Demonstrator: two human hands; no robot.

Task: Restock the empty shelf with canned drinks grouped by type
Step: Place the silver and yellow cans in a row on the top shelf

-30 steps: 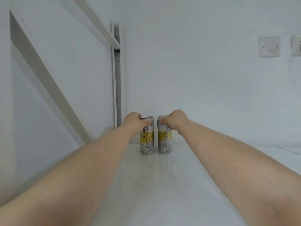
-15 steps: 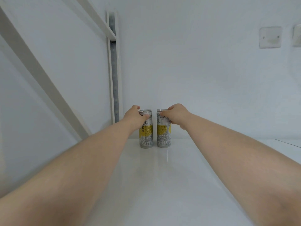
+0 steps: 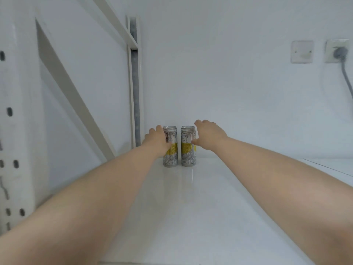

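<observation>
Grips left can [image 3: 171, 156] with left hand [image 3: 157, 142]; touches right can [image 3: 187, 150] with spread right hand [image 3: 208, 135]; both upright, 12 o'clock on shelf [image 3: 191, 211].

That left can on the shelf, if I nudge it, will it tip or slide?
The left can is tall and slim, so a push near its rim would probably tip it. The shelf looks glossy, so a low push likely slides it. Tipping rightward, it might knock the right can close beside it.
</observation>
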